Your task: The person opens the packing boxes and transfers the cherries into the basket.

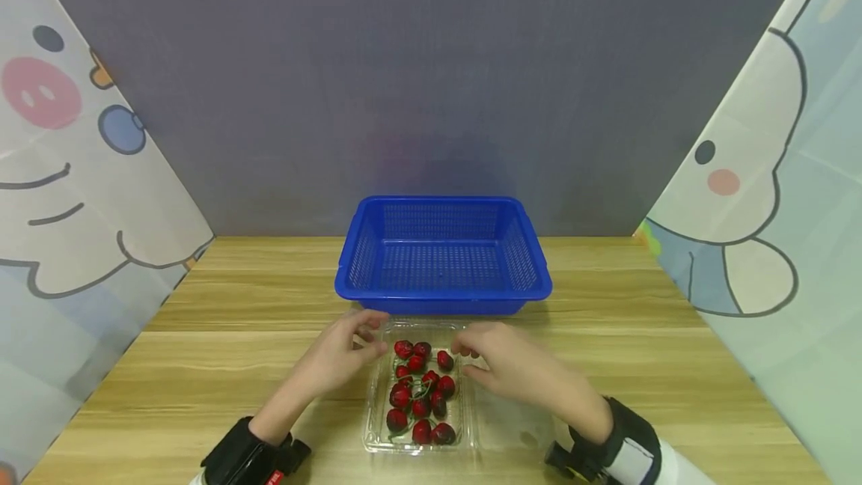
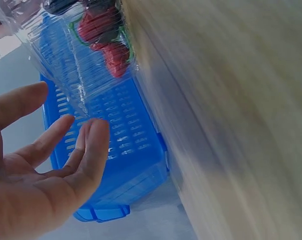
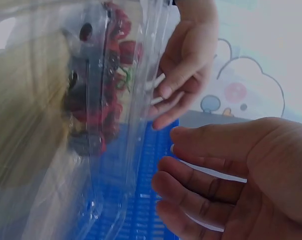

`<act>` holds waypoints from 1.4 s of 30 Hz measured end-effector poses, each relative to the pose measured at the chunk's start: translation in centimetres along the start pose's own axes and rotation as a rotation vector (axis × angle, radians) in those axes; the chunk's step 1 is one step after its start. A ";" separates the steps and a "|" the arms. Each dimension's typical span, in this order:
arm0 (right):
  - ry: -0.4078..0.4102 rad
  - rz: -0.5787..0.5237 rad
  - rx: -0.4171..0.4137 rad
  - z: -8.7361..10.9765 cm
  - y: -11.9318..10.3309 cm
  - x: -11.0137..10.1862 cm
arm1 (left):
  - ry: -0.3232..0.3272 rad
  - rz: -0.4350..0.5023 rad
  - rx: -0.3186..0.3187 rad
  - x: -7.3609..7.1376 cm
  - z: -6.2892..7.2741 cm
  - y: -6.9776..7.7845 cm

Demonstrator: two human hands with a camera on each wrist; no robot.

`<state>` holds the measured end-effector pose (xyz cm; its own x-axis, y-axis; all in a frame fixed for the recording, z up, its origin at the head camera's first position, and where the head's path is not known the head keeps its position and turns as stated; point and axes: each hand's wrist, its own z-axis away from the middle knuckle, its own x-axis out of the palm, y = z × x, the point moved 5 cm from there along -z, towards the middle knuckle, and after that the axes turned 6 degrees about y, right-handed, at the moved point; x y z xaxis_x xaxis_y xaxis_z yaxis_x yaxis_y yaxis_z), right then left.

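A clear plastic box [image 1: 373, 425] lies on the table, with several dark red cherries [image 1: 400, 396] inside, some on green stems. My left hand [image 1: 340, 350] is at the box's far left corner, fingers loosely bent with nothing between them. On the far right side, my right hand [image 1: 505, 361] has its fingertips right at the rim, thumb apart from the fingers. In the right wrist view the fingers [image 3: 183, 182] are relaxed and hold nothing. The left wrist view has the left fingers [image 2: 96, 145] just short of the box's corner.
Right behind the box stands a blue plastic basket [image 1: 443, 296] with perforated sides. A grey panel [image 1: 431, 81] rises at the back of the wooden table [image 1: 269, 283]. Cartoon-printed sheets [image 1: 67, 171] flank both sides.
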<state>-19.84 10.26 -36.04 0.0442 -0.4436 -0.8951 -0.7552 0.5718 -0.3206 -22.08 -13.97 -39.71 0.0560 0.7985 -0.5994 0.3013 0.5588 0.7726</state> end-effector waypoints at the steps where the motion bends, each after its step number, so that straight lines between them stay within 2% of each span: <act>1: -0.006 0.001 -0.015 -0.1 -0.2 0.1 | 0.008 -0.018 0.011 0.0 0.0 0.1; 7: -0.051 0.023 -0.069 -0.8 -1.2 1.1 | 0.060 -0.132 0.081 0.2 0.4 1.0; 13: -0.071 0.050 -0.128 -1.3 -1.7 1.8 | 0.084 -0.152 0.166 0.4 0.5 1.7; 18: -0.078 0.035 -0.184 -1.7 -2.1 2.4 | 0.095 -0.150 0.205 0.5 0.7 2.0; 25: -0.123 0.044 -0.178 -2.0 -2.2 3.0 | 0.068 -0.069 0.277 0.7 0.8 2.9; 29: -0.139 0.044 -0.184 -2.1 -2.2 3.3 | 0.044 -0.051 0.293 0.8 0.8 3.1; 35: -0.146 0.046 -0.203 -2.5 -2.5 3.7 | 0.000 -0.059 0.336 1.2 0.8 3.3; 42: -0.187 0.091 -0.182 -2.8 -2.7 4.1 | -0.007 -0.095 0.376 1.3 0.9 3.4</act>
<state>-19.40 4.97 -37.95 0.0776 -0.2513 -0.9648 -0.8660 0.4625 -0.1902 -20.09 -11.20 -38.05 0.0173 0.7448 -0.6671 0.6333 0.5081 0.5837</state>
